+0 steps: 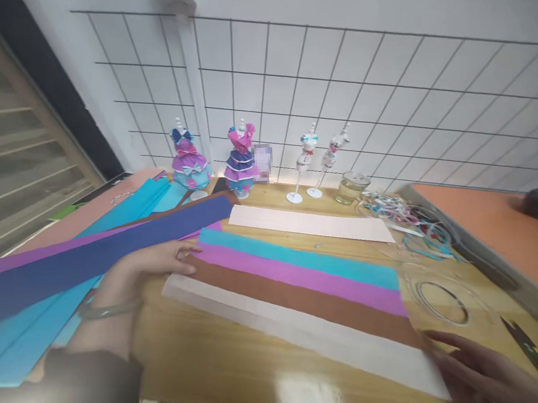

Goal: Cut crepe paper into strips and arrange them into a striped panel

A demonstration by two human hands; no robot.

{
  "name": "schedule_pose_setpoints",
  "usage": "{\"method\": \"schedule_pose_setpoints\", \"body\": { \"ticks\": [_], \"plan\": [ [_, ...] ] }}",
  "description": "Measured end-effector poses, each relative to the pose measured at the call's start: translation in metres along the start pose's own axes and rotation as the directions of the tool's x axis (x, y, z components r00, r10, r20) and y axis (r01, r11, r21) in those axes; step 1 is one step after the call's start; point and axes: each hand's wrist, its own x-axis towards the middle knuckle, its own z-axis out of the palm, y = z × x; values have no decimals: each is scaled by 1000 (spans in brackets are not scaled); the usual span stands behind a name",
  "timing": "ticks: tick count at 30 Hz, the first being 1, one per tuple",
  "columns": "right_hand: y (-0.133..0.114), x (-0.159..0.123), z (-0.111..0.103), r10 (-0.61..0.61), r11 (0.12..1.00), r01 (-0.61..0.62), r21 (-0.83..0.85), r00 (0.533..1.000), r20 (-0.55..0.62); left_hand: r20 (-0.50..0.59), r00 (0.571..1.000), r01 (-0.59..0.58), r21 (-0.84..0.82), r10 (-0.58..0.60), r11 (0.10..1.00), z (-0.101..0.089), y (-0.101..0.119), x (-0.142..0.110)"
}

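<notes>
Layered paper strips lie slanting across the table in front of me: a turquoise strip, a purple strip, a brown strip and a white strip nearest me. At their left end, my left hand rests with its fingertips on the brown and purple strips, fingers loosely bent and apart. My right hand is at the right end, slightly blurred, with its fingers stretched out beside the corner of the brown and white strips. Both hands look open. Behind the stack lies a separate pale pink strip.
Dark blue paper and light blue paper cover the left side. Two dressed mini mannequins and two barer ones stand behind, near a glass jar. Ribbon scraps, a wire coil and scissors lie right.
</notes>
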Motion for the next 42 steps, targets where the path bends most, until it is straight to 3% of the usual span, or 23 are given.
{"method": "schedule_pose_setpoints", "body": {
  "ticks": [3,5,7,10,13,17,21,24,27,30,35,37,39,42],
  "plan": [
    [-4,25,-5,-13,1000,12,-5,999,-36,-39,999,-37,-64,35,997,1,-7,8],
    [-33,42,1,-87,996,86,-19,995,-49,-97,995,-42,-66,36,997,3,-8,11],
    [-76,57,13,-183,982,185,-36,981,66,-142,989,-44,-33,39,998,4,-8,12],
    [-143,79,41,-380,918,395,-41,905,193,-212,976,-39,47,48,998,4,-9,13],
    [-193,108,74,-508,848,530,-27,825,250,-183,981,-47,59,57,997,3,-10,12],
    [-239,140,117,-579,797,604,-5,766,279,-140,988,-62,38,66,997,3,-14,13],
    [-274,146,153,-621,764,645,29,722,304,-155,981,-109,34,113,993,4,-17,13],
    [-288,144,170,-613,774,631,54,725,314,-172,976,-136,3,134,991,5,-16,14],
    [-292,142,173,-587,801,593,85,747,313,-308,944,-163,-124,118,979,7,-15,17],
    [-290,143,163,-549,835,533,135,790,274,-455,887,-210,-238,82,948,10,-13,22],
    [-285,142,136,-487,862,431,266,850,202,-493,869,-242,-350,41,905,16,-4,28],
    [-283,143,127,-465,860,393,326,866,182,-445,895,-271,-465,43,843,19,1,29],
    [-283,143,122,-445,851,359,384,880,163,-369,926,-309,-630,75,713,24,7,29],
    [-283,143,119,-426,823,315,472,893,146,-311,940,-336,-791,137,511,34,15,29]
  ]
}}
